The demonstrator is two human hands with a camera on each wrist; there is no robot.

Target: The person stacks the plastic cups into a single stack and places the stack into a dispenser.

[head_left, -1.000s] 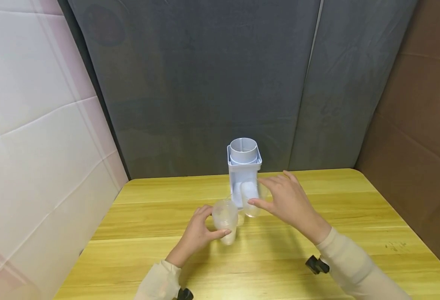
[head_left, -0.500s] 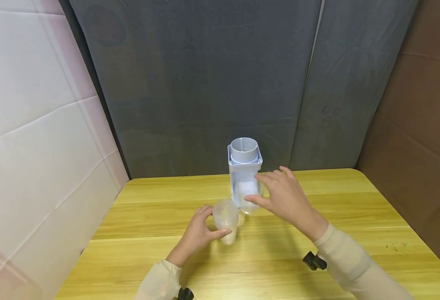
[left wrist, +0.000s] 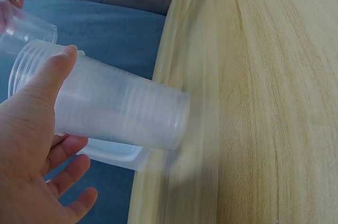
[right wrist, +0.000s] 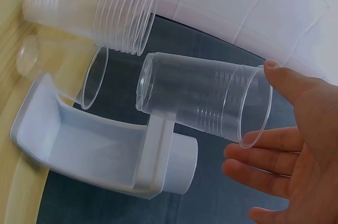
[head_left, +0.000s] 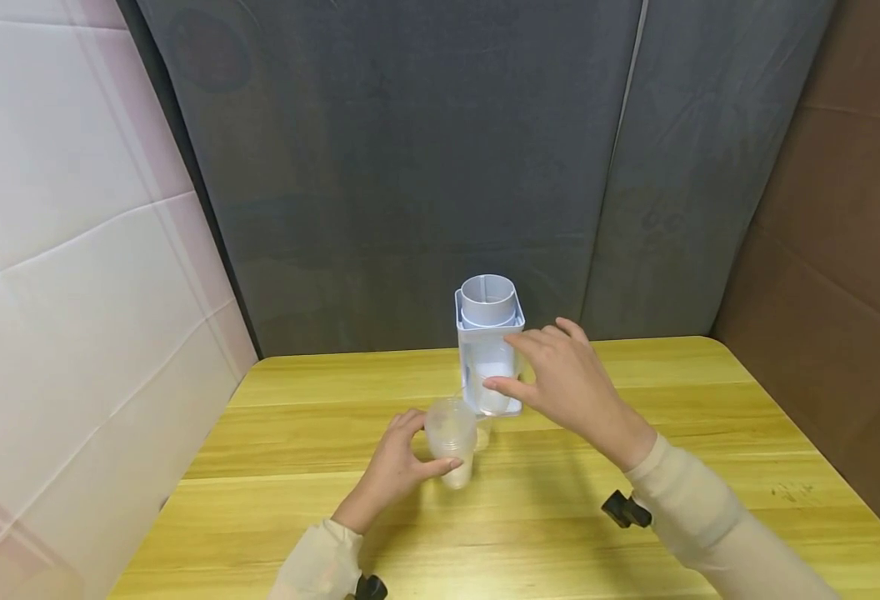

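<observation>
My left hand (head_left: 398, 467) grips a stack of nested clear plastic cups (head_left: 451, 446) near its rims, thumb on one side and fingers on the other. In the left wrist view the stack (left wrist: 121, 100) stands upright, its base right at the table. My right hand (head_left: 569, 392) pinches a single clear plastic cup (right wrist: 198, 94) at its rim between thumb and fingers. That cup is held up in front of the pale blue cup dispenser (head_left: 488, 335). Another clear cup (right wrist: 55, 68) stands on the table between the stack and the dispenser, partly hidden by the stack in the head view.
The dispenser has a round tube (head_left: 488, 302) on top and an open front. It stands near the back edge of the wooden table (head_left: 320, 442), before a dark grey panel (head_left: 410, 183). White panels rise on the left, a brown one (head_left: 830, 275) on the right.
My right hand has moved away from me and slightly left, carrying the single cup further over the dispenser's front. The left hand and the stack have stayed in place.
</observation>
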